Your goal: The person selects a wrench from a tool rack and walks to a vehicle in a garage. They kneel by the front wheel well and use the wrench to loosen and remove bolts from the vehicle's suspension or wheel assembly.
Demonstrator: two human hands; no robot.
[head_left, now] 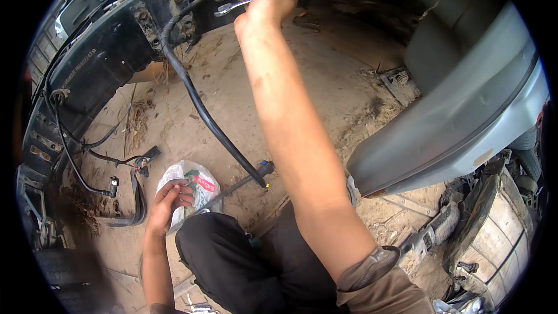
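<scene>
My right hand is stretched far forward, its fingers closed round a long silver wrench. One end of the wrench sticks out to the left of the fist. The other end reaches right, beside the dark metal parts below the black vehicle frame; whether it sits on a bolt I cannot tell. Lower left, my left hand hovers over a white plastic bag, fingers loosely curled and apart, nothing visible in them. Between my arms a thick black cable hangs from the frame, its cut end near my knee.
A grey, scuffed body panel juts in from the right. Thinner wires with a connector dangle at the left. Old parts and a worn pale panel lie lower right. Several small metal tools rest on the sandy ground near my legs.
</scene>
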